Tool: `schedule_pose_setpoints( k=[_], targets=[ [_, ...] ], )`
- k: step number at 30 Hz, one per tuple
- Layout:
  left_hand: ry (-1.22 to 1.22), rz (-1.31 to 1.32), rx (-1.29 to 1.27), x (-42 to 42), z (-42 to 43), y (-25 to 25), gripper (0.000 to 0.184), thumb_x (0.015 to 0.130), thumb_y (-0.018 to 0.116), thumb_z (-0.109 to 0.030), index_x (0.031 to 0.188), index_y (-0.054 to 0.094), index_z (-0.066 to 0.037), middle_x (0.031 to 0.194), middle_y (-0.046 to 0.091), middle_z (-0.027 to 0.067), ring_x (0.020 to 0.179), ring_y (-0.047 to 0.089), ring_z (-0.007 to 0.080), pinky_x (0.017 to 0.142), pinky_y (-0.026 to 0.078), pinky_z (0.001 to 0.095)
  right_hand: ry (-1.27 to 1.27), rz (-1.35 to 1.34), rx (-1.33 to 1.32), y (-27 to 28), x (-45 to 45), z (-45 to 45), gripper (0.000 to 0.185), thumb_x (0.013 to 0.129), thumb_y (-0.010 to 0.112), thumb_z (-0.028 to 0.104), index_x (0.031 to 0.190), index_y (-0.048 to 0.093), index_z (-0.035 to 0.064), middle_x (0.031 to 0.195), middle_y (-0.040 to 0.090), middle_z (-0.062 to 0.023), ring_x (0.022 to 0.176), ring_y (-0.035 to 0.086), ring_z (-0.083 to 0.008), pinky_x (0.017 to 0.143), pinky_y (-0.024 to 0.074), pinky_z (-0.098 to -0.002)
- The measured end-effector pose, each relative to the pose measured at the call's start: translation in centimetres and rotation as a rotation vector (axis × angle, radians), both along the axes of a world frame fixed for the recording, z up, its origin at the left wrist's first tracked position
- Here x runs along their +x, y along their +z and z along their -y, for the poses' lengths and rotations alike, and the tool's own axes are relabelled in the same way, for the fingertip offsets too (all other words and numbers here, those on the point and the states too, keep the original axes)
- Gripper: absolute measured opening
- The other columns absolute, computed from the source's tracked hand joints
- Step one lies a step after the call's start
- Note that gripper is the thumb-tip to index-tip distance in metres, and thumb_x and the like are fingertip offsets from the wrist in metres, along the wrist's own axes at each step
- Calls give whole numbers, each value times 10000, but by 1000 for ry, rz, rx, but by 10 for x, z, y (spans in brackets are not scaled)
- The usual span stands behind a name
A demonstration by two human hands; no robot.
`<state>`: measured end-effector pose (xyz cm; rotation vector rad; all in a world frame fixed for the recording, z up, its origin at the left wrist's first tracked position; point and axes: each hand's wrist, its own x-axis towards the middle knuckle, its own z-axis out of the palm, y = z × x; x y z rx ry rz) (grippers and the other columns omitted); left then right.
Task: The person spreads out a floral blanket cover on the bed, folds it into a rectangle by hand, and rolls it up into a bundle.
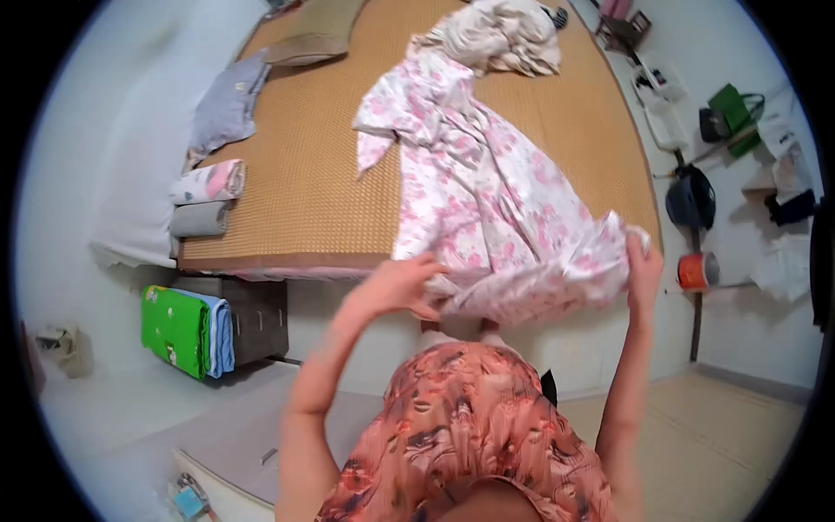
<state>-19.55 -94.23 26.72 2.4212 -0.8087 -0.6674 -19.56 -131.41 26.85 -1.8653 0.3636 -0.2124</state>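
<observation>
A white sheet with pink flowers (487, 200) lies rumpled across the bed, its near end raised at the bed's front edge. My right hand (644, 268) is closed on the sheet's right corner and holds it up. At the sheet's left near edge, my left hand (407, 285) has its thumb and fingers apart around the fabric; whether it touches the cloth is hard to tell. Between the two hands the near edge hangs in loose folds, slightly blurred.
A woven mat (304, 191) covers the bed. Cream bedding (500, 35) is heaped at the far end. Grey pillow (228, 103) and rolled cloths (204, 184) line the left side. Folded green cloth (177, 331) sits below left; a red container (698, 271) stands at right.
</observation>
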Motion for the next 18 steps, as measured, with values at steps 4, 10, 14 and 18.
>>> schedule_pose_setpoints(
  k=[4,10,14,18],
  targets=[
    [-63,-7,190,-2,-67,-37,361,684,673,-192,1011,591,-65,873,573,106,737,589,224,646,466,344,-122,-21,152,-16,5,62,227,841,569,210,874,639,-4,770,622,-26,666,550,-74,592,439,-230],
    [825,-49,-376,3,-126,-56,237,879,510,-212,866,637,-12,769,574,8,669,490,103,613,401,242,-170,47,475,-47,-1,80,226,868,548,240,865,608,22,796,623,-34,678,579,-101,604,466,-242],
    [803,196,-548,14,-77,-40,281,922,435,-237,846,613,-33,803,565,-5,696,477,78,627,392,222,-53,19,566,-44,-11,68,264,886,514,267,919,585,15,847,622,-48,728,593,-117,640,483,-257],
    [518,-58,-714,15,24,-35,234,905,478,-202,875,643,-38,737,563,0,641,477,74,576,398,214,36,6,668,-30,-14,40,311,899,484,286,1003,565,4,900,622,-65,777,601,-129,680,488,-261]
  ],
)
